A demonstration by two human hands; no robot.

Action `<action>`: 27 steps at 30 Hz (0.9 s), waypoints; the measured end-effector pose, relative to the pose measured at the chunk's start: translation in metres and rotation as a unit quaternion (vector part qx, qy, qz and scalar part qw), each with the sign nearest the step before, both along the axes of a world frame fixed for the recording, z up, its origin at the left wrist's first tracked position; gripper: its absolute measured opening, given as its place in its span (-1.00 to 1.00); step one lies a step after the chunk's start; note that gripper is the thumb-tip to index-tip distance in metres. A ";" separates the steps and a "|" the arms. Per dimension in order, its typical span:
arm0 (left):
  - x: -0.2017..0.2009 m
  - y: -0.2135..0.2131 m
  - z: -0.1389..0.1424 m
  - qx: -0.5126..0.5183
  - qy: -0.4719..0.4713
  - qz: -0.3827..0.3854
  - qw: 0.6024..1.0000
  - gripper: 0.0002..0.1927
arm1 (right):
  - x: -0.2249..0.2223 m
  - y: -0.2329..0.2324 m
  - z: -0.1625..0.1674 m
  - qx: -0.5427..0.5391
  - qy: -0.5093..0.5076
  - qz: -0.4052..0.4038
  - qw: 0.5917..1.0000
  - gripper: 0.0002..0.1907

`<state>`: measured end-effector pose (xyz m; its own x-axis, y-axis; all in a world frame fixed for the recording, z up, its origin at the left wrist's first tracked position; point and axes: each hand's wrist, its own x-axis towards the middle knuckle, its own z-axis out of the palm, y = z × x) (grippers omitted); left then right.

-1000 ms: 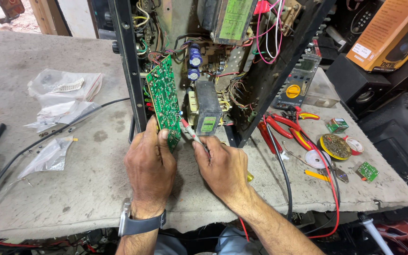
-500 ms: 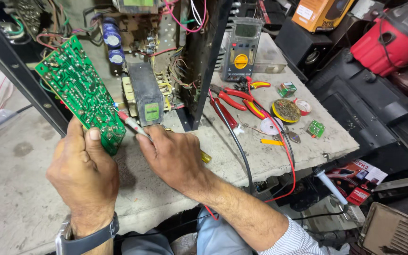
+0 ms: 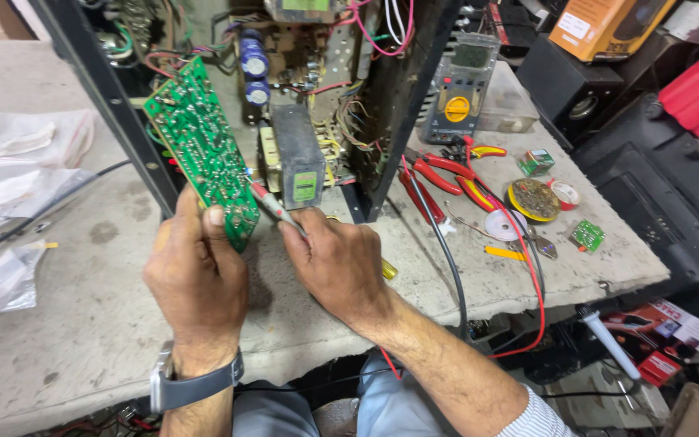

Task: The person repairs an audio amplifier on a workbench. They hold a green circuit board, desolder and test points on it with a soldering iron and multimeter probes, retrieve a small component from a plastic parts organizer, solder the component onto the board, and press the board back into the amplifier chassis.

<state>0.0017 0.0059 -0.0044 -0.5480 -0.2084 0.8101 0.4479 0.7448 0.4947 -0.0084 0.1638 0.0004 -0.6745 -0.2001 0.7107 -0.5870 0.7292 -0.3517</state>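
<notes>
My left hand (image 3: 197, 279) grips the lower end of a green circuit board (image 3: 201, 146), holding it tilted up over the concrete bench (image 3: 82, 324). My right hand (image 3: 341, 263) pinches a thin red-and-white probe (image 3: 270, 202), whose tip touches the board near its lower right edge. Behind the board stands an open black equipment chassis (image 3: 382, 105) with a transformer (image 3: 297, 154), blue capacitors (image 3: 254, 69) and loose wiring. A watch sits on my left wrist.
A grey multimeter (image 3: 461, 89) leans at the chassis's right side. Red-handled pliers (image 3: 434, 174), a solder reel (image 3: 533, 198), a tape roll, small green boards and red and black leads lie to the right. Plastic bags (image 3: 18, 154) lie left. Speakers and boxes crowd the far right.
The camera view has swung back left and closer. Both hands keep the same hold on the board and probe, with the probe tip still at the board.
</notes>
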 end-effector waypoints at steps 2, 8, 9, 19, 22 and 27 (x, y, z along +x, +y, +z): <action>0.000 0.000 0.003 0.011 -0.010 -0.001 1.000 -0.74 | 0.000 -0.001 0.001 -0.009 0.004 0.001 1.000 -0.83; 0.000 0.000 0.008 0.013 -0.007 0.000 1.000 -0.70 | -0.001 -0.003 0.006 -0.013 -0.017 -0.006 1.000 -0.83; -0.001 0.000 0.008 0.013 -0.003 -0.003 1.000 -0.70 | -0.001 -0.003 0.006 -0.014 -0.028 -0.007 0.999 -0.82; 0.000 -0.001 0.008 0.008 0.007 -0.005 1.000 -0.71 | -0.003 -0.004 0.004 -0.006 -0.024 -0.011 1.000 -0.82; -0.001 -0.001 0.007 0.004 0.013 -0.003 1.000 -0.71 | -0.003 -0.004 0.004 -0.007 -0.034 -0.008 0.999 -0.82; -0.001 -0.001 0.006 0.010 0.002 -0.004 1.000 -0.70 | -0.003 -0.003 0.004 -0.007 -0.025 -0.008 1.000 -0.83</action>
<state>0.0003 0.0050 0.0018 -0.5462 -0.2209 0.8080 0.4562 0.7306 0.5081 -0.0113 0.1604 0.0046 -0.7117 -0.1804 0.6789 -0.5574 0.7332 -0.3895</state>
